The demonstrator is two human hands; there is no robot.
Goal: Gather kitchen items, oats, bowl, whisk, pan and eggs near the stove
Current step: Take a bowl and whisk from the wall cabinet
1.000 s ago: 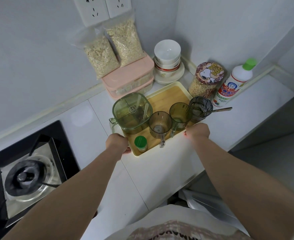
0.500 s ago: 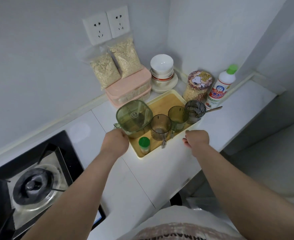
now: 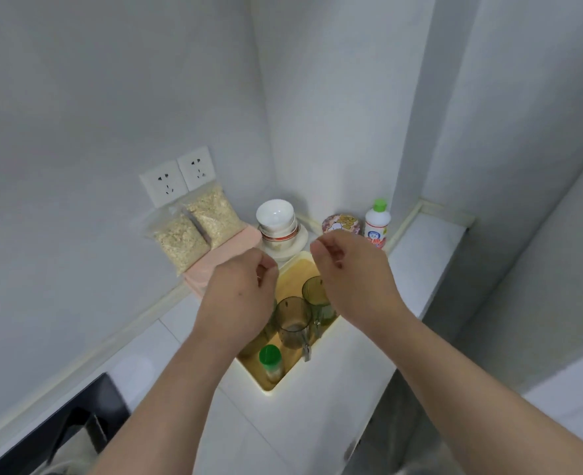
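Two hands up over the tray, both empty. We see the left hand and right hand hovering above the green cups, fingers loosely curled and gripping nothing.

Task things sit far, against the wall. Two oat bags lean upright on the pink boxes, just under the sockets. The bowl stack stands on a plate right of them, at the tray's far end. The stove is near left, well apart from all of it. Whisk, pan and eggs are not in view, and we cannot tell what the pink boxes hold.

Risks, as we judge them:
- Reaching far for oats or a bowl takes the wrists over the tall cups. A low forearm could tip one, or knock the small green-capped bottle at the tray's near end.
- The bags touch each other and rest on the wall, so pulling one may let the other slide off the boxes onto the table.
- The bowls are nested. Lifting only the top one may drag the next bowl up, or rock the stack into the cartoon canister to its right.
- The white bottle stands beside that canister, and a sideways right elbow could topple it.
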